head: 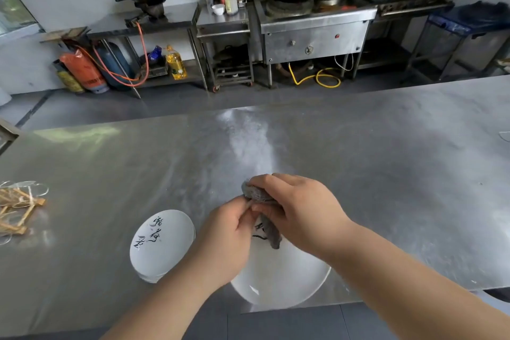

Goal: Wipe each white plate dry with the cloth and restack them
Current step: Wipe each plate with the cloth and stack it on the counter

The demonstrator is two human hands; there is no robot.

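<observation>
Flanking the plate (278,281): stack (161,243), wooden sticks (16,210)

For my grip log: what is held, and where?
Right hand grips the grey cloth by its bunched top; what the left hand holds, cloth or plate rim, cannot be told.

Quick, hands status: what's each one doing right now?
Left hand: closed, grip on the far rim of the white plate.
Right hand: closed, grip on the grey cloth.
</observation>
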